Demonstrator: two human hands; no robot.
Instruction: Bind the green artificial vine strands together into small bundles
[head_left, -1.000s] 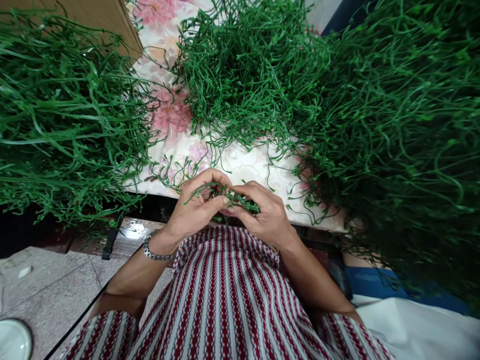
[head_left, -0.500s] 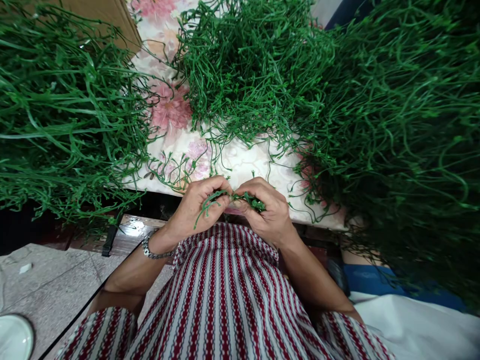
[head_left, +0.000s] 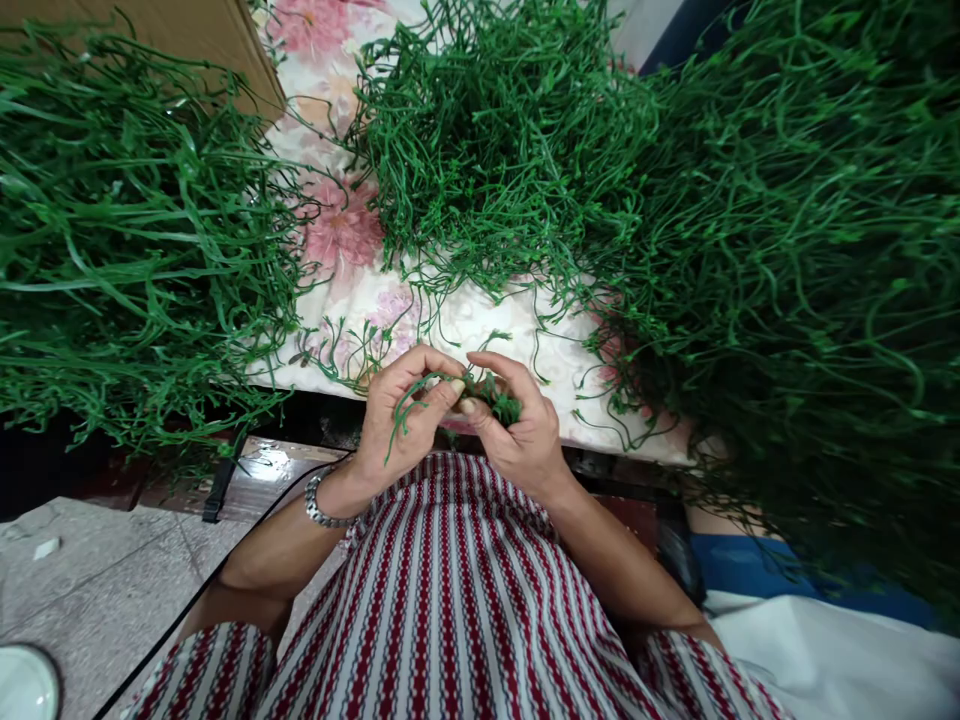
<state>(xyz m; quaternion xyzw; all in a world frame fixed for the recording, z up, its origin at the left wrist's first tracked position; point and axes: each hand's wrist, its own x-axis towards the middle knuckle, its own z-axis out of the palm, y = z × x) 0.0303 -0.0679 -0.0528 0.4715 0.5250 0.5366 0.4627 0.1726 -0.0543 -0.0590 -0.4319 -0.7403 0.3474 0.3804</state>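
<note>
Sprigs [head_left: 501, 402] gathered in a small clump between the two hands, held up just over the near edge of the desk [head_left: 484, 318], mid-length. Left hand [head_left: 416, 428]: thumb pressed in against the fingers, a few strands caught, their loose ends drooping across the palm side. Right hand [head_left: 531, 432]: curled but only half closed, forefinger lifted clear of the thumb, clump cupped between; its lower fingers are hidden, so grip there cannot be judged. Main risk, as I read it: the lifted forefinger leaves the clump slack, and a thin strand could slip out past the near edge into the lap. Second: pulling the hands apart too hard may kink or snap a strand where the left thumb pins it. Third: the drooping ends could hook on the bracelet [head_left: 326, 503] if that wrist turns. Loose strands [head_left: 360, 347] lie along the near edge, left of centre, close enough to snag a knuckle and get mixed in. Left heap [head_left: 142, 240] spills over the near left corner, right heap [head_left: 810, 260] over the near right; an elbow swung wide might drag some down. Middle heap [head_left: 495, 150], farther back, looks safer.
</note>
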